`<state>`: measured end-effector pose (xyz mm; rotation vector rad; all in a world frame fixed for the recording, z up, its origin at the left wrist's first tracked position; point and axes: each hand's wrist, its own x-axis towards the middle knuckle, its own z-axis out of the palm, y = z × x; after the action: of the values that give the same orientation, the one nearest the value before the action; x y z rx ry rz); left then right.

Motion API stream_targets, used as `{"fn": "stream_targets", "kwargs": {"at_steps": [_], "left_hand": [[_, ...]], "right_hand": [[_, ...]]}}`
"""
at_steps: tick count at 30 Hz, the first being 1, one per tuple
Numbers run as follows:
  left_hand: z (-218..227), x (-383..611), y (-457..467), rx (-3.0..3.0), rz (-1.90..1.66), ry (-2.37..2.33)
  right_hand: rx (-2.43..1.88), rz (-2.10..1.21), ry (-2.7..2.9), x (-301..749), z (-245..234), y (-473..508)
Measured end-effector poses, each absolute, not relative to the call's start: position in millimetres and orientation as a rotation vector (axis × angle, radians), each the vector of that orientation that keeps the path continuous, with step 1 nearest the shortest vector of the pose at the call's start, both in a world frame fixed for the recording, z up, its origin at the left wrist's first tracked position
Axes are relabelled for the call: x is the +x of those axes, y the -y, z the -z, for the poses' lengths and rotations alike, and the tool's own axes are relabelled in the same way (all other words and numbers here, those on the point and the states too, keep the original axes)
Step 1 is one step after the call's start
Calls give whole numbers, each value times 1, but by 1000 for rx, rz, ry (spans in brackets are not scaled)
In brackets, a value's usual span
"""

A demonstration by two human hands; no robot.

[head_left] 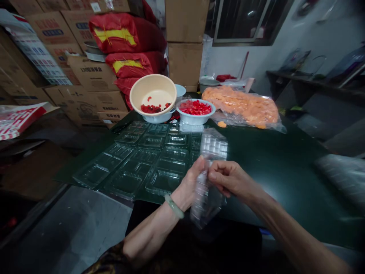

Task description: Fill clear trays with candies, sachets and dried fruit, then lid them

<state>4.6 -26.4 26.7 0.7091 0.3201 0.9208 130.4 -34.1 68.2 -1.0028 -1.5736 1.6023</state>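
Note:
Between my two hands a stack of clear plastic trays (214, 142) stands on edge above the near side of the green table. My left hand (191, 180) is closed round its left side; a pale green bangle (173, 206) circles that wrist. The fingers of my right hand (225, 176) are pinched at the stack's edge, slightly blurred. To the left, several clear compartment trays (122, 167) lie flat in rows. Behind them a tilted cream basin (154, 89) holds dark red and black pieces, and a white basin (196, 118) holds shiny red pieces.
A clear bag of orange pieces (242, 104) lies at the back right of the green table (265, 160), with one loose orange piece (221, 124) beside it. Red sacks (128, 34) and cardboard boxes (94, 76) are piled behind. Blurred clear plastic (342, 179) is at the right edge.

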Motion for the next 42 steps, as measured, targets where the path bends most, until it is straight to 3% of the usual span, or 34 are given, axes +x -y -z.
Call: {"fn": "stream_targets", "kwargs": {"at_steps": [12,18,21,24,28,34,42], "left_hand": [[-31,8,29,737,-950,-362],[-51,1,29,734,-1123,-546],[-61,-13,23,699,-1162,-595],[-65,-35,11,668,-1220,-604],[-60,-57,-4,710,-1142,-477],[-47,-58,-16,749,-1072,-412],[-50,-40,-21,669,-1110,-522]], "right_hand": [[-1079,-1586,1606,134,-65,33],[-1082,-1022,1761,121,-93,63],[-1096,-928,1749,137,-101,59],[-1164,-903,1569,188,-96,24],[-1284,-1180,1257,271,-59,-55],[-1865,-1171,971,304,-2,-142],[-2016,-852,1101,268,-19,-184]]}}
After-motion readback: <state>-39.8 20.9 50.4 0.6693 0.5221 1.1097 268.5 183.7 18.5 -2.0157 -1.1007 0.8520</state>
